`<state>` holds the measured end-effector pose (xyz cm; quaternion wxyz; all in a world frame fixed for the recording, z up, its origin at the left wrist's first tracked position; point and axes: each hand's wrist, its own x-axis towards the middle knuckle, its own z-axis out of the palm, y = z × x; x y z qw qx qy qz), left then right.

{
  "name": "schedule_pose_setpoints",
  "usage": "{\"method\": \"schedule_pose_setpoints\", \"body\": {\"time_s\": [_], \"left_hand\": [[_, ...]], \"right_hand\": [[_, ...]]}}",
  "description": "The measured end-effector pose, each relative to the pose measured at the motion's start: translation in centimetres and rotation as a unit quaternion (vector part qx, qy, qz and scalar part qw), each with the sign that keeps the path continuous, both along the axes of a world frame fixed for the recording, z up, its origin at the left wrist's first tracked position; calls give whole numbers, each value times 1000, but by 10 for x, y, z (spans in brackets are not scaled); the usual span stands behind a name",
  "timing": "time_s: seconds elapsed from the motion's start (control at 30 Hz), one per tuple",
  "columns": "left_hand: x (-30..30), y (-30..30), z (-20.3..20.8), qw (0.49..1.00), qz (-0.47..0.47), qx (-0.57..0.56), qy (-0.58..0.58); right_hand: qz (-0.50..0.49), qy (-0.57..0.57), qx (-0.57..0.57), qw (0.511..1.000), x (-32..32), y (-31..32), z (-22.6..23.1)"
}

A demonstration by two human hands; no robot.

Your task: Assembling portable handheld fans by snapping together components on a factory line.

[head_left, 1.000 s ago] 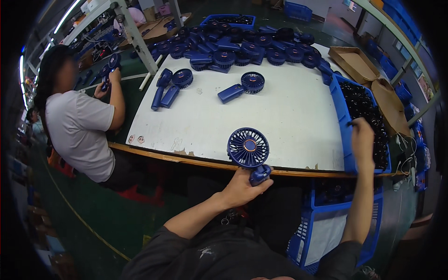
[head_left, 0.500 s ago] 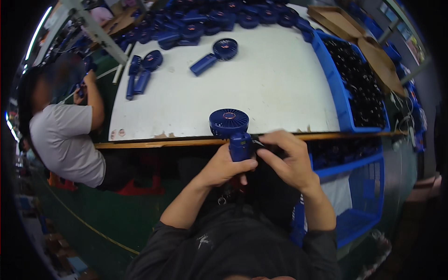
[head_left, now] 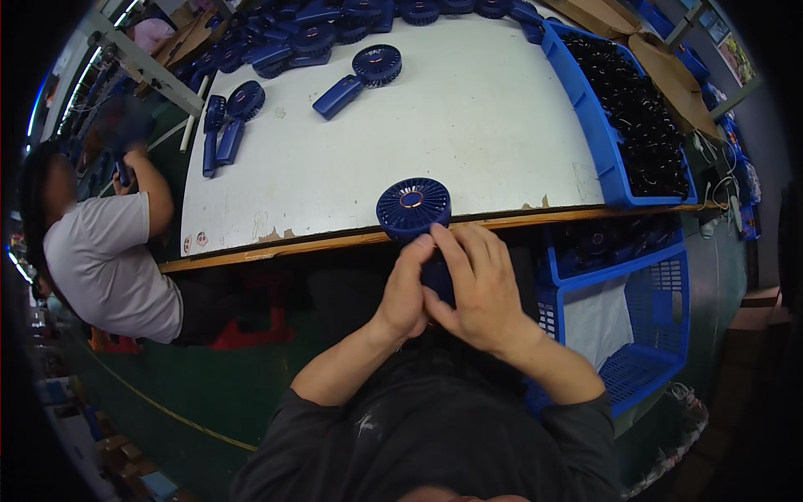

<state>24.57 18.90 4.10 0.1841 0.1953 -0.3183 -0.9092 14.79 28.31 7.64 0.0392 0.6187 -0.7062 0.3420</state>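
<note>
A dark blue handheld fan [head_left: 412, 205] is held in front of me at the table's near edge, its round head upward and its grille toward me. My left hand [head_left: 401, 297] is closed round the left side of the handle. Across the handle's right side and neck lies my right hand [head_left: 481, 289], its index fingertip touching just below the fan head. Between them the two hands hide most of the handle. Another blue fan [head_left: 360, 82] lies farther back on the white tabletop [head_left: 493, 117], and two more fans [head_left: 230, 125] lie to its left.
Many blue fans [head_left: 314, 39] are heaped along the table's far side. At the right stands a blue bin [head_left: 583, 117] full of small black parts [head_left: 640, 117]. A blue crate [head_left: 683, 293] sits below the table edge. A seated person [head_left: 117, 263] works at the left.
My right hand has come in from beside the fan and now presses on its handle and neck. The fan has turned its grille more toward me. The view has shifted slightly.
</note>
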Motion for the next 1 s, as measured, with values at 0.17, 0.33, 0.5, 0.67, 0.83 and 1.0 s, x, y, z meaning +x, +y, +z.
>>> {"method": "schedule_pose_setpoints", "body": {"time_s": [0.17, 0.33, 0.5, 0.67, 0.83, 1.0], "left_hand": [[-20, -4, 36, 698, -25, -716, -26], [-63, -144, 34, 484, 152, -839, -197], [-64, -277, -10, 486, 124, -781, -373], [-84, -279, 9, 541, 8, -741, -397], [-62, -258, 14, 541, 44, -763, -351], [-31, -129, 19, 849, 7, -513, -128]], "right_hand": [[-36, -490, -20, 871, 3, 37, -31], [-295, -475, -198, 805, -46, 180, -100], [-583, -245, 185, 752, -91, 340, -214], [-485, -484, 344, 642, -93, 429, -361], [-399, -538, 390, 632, -101, 422, -407], [-478, -349, 84, 802, -106, 341, -298]]}}
